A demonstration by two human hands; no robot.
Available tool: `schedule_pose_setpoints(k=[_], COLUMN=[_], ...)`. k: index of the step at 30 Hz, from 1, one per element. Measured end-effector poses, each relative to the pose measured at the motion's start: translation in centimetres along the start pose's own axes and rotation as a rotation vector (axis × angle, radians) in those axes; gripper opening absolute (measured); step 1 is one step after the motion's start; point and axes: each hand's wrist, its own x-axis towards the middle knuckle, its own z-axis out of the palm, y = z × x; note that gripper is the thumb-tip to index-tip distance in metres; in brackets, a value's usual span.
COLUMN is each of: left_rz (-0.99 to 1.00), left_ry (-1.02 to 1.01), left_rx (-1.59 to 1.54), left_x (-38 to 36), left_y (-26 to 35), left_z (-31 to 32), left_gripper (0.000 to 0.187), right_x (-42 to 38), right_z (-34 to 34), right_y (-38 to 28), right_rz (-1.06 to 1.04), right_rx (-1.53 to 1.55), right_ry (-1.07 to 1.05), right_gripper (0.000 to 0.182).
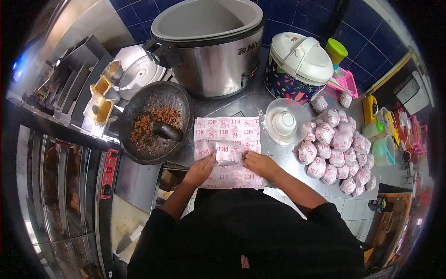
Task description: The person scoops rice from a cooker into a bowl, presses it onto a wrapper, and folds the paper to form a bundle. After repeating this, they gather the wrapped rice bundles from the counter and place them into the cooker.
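A small parcel [228, 152] wrapped in white paper printed with red "RICE" lettering lies in front of me; its contents are hidden. My left hand [200, 170] grips the left end of its paper, fingers closed. At the opposite end, my right hand [259, 164] pinches the paper. Beneath the parcel is a stack of the same printed wrapping paper [227, 125]. To the right of the stack sits a clear plastic bowl with a small white bowl [284, 123] in it. Several finished-looking wrapped bundles [341, 144] are heaped further right.
A black stone mortar [181, 107] holding brown crumbly food and a pestle [166, 131] stands left. Behind are a large steel rice cooker [209, 65] and a patterned one with a white lid [302, 56]. A knife [129, 239] lies on a lower board at left.
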Motion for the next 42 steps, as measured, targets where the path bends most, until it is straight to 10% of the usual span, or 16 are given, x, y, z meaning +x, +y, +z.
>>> schedule_pose_setpoints(k=[7,11,17,22,24,37,42], left_rz=[-0.036,-0.195,-0.595,-0.492,-0.451,-0.279,-0.353], left_ry=[-0.141,-0.079,-0.182,-0.326,-0.433,-0.43,-0.111], left_rx=[-0.091,-0.354,-0.798,-0.019,0.375,0.059,0.054], left_x=[1.0,2.8,5.3,10.9,12.8,10.9,7.8], left_y=[-1.1,-1.2,-2.7,-1.5,-0.8,-3.7,-0.2], left_z=[-2.0,-3.1,-3.0,-2.2,-1.5,-2.3,-2.7], left_gripper=[0.048,0.021,0.03,0.023,0.016,0.032,0.025], right_x=[0.9,2.5,6.2,11.1,11.7,8.3,6.3], right_z=[-1.5,-1.3,-1.1,-3.1,-2.4,-1.2,-0.1], right_y=[1.6,1.4,2.9,2.8,3.0,-4.0,-4.7], right_rz=[-0.192,0.082,0.676,0.634,0.661,0.698,0.561], right_rx=[-0.058,0.128,0.343,0.034,0.0,-0.192,-0.237], right_ry=[-0.068,-0.007,-0.173,-0.587,-0.545,-0.109,-0.005], right_gripper=[0.012,0.014,0.029,0.013,0.013,0.01,0.008])
